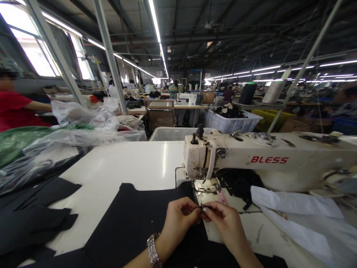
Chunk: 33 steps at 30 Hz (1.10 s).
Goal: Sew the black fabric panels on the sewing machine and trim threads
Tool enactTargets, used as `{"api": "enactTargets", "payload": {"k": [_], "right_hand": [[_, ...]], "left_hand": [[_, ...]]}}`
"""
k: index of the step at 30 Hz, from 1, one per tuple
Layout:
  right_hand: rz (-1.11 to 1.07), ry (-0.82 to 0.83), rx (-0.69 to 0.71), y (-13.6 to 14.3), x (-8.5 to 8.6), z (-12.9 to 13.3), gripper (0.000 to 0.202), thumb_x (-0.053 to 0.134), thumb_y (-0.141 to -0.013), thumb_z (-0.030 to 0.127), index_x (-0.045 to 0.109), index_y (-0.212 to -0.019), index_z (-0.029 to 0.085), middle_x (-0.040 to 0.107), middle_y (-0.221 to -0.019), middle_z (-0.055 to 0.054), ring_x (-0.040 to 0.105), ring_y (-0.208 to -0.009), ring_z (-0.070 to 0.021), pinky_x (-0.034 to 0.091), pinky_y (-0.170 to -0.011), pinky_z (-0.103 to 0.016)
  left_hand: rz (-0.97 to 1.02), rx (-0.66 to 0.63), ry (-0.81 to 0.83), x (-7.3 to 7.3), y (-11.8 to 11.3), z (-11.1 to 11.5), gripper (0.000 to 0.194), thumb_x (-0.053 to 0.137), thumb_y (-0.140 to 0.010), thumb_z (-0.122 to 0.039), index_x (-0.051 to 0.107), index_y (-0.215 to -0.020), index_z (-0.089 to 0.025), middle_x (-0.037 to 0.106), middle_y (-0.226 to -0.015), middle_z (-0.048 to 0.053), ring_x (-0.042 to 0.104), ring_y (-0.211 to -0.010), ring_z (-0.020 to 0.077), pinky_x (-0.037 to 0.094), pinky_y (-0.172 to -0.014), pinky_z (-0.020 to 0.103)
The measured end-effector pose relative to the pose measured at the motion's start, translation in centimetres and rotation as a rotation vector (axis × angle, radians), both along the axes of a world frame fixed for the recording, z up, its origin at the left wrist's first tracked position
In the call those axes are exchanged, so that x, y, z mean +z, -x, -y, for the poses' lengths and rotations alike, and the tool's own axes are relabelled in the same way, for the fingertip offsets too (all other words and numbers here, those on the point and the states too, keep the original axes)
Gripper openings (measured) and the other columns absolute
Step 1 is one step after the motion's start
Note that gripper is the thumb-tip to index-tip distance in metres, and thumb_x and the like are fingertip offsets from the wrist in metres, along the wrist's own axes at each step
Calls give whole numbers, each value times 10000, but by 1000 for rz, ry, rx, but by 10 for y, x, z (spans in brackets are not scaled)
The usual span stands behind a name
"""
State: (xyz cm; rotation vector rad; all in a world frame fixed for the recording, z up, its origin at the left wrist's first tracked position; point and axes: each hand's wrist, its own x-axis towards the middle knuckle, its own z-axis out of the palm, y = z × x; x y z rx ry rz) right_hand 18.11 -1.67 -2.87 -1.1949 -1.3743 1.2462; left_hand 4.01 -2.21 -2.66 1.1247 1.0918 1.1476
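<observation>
Both hands meet at the front edge of the sewing machine [264, 160], just before the needle plate [206, 186]. The left hand [178, 219] and the right hand [223, 219] each have thumb and forefinger pressed together, pinching between them a small dark strip [203, 207]. The strip is narrow, short and black; its material is too small to tell. It sits at the fingertips, directly above the black fabric panel [139, 219].

The panel is matte black, flat and unwrinkled. It lies spread on the white tabletop [134, 163], reaching from below the hands leftward, with one edge running under the machine head. A metal wristwatch [153, 250] circles the left wrist.

The machine body is cream with red "BLESS" lettering. A heap of black strips [240, 182] lies behind the needle area under the machine arm. White cloth [301, 212] lies at the right. Further black pieces [33, 219] and clear plastic bags [55, 149] occupy the left tabletop. A person in a red top [16, 109] sits at far left.
</observation>
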Motion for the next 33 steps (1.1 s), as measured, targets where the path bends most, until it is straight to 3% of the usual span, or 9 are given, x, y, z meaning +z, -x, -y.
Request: {"api": "enactTargets", "payload": {"k": [4,8,13,16,18,21,27,33], "right_hand": [[-40,50,4,-2,-4,-3,278,633,-654,419,634,-728,151,614,-593,-21,580,-550,-154,479,-533,-247],[-56,115,95,-4,-5,-6,330,610,-670,446,650,-790,141,631,-627,-36,587,-588,-159,473,-531,-239],[-6,114,210,-4,-7,-6,274,575,-718,393,662,-818,154,647,-676,-44,595,-638,-169,461,-543,-236],[72,59,192,-4,-8,-6,225,599,-694,365,668,-738,155,634,-635,-31,570,-589,-150,441,-524,-224],[115,14,153,-5,-9,-5,202,618,-674,346,654,-686,148,612,-594,-20,538,-541,-130,421,-498,-212],[162,-40,81,-4,-7,-1,196,608,-681,337,618,-651,144,592,-579,-15,525,-532,-123,411,-489,-203],[250,-164,8,0,1,5,209,541,-738,328,576,-633,151,582,-599,-20,543,-566,-131,424,-508,-195],[221,-290,85,0,9,9,201,479,-795,310,599,-742,158,590,-685,-32,561,-665,-143,449,-612,-219]], "left_hand": [[-87,-85,-134,6,4,5,235,576,-728,-330,624,-701,-102,646,-651,74,585,-593,153,438,-531,201],[47,-218,-105,2,8,1,272,556,-749,-347,636,-765,-87,641,-664,76,575,-593,141,449,-558,216],[168,-142,29,-8,9,-9,241,736,-554,-262,580,-597,-83,607,-536,39,549,-493,115,415,-484,186],[166,-152,9,-8,11,-11,319,778,-475,-190,601,-724,-99,607,-593,9,545,-515,100,406,-489,170],[162,-179,-2,-7,12,-11,320,776,-477,-177,624,-750,-105,617,-643,15,552,-561,102,422,-530,176],[189,-165,8,-8,11,-9,186,762,-503,-184,616,-576,-95,622,-638,33,557,-588,112,428,-550,183],[260,-102,-5,-7,8,-7,190,752,-512,-151,571,-519,-95,626,-684,40,563,-631,115,437,-594,191],[326,-89,25,-1,9,-8,231,739,-537,-160,517,-535,-96,633,-658,46,567,-583,107,435,-559,186]]}}
